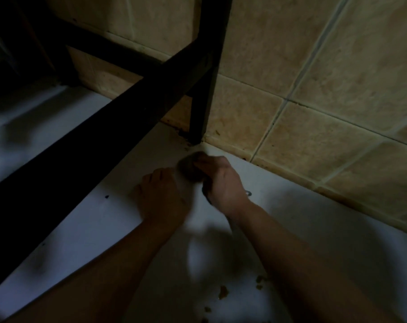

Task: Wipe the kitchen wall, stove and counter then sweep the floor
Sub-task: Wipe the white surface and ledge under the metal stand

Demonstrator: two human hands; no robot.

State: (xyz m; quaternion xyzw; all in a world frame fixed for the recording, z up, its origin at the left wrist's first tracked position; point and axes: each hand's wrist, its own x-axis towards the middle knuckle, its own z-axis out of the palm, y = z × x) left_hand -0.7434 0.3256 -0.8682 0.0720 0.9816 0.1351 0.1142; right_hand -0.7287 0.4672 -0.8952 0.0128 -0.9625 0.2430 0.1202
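Observation:
My right hand (221, 183) grips a dull brown wad, a cloth or scouring pad (188, 169), and presses it on the white counter (314, 229) close to the foot of a black rack leg (201, 108). My left hand (160, 197) rests flat on the counter just left of the pad, fingers pointing toward the rack. The beige tiled wall (326, 101) meets the counter right behind the pad. Dark grime (186, 141) sits in the corner at the leg's foot. The picture is dim and blurred.
A black rack crossbar (104, 141) runs diagonally over the counter at the left, with deep shadow below it. Brown crumbs (223, 291) lie on the counter near my right forearm. A small dark speck (107, 196) sits left of my left hand.

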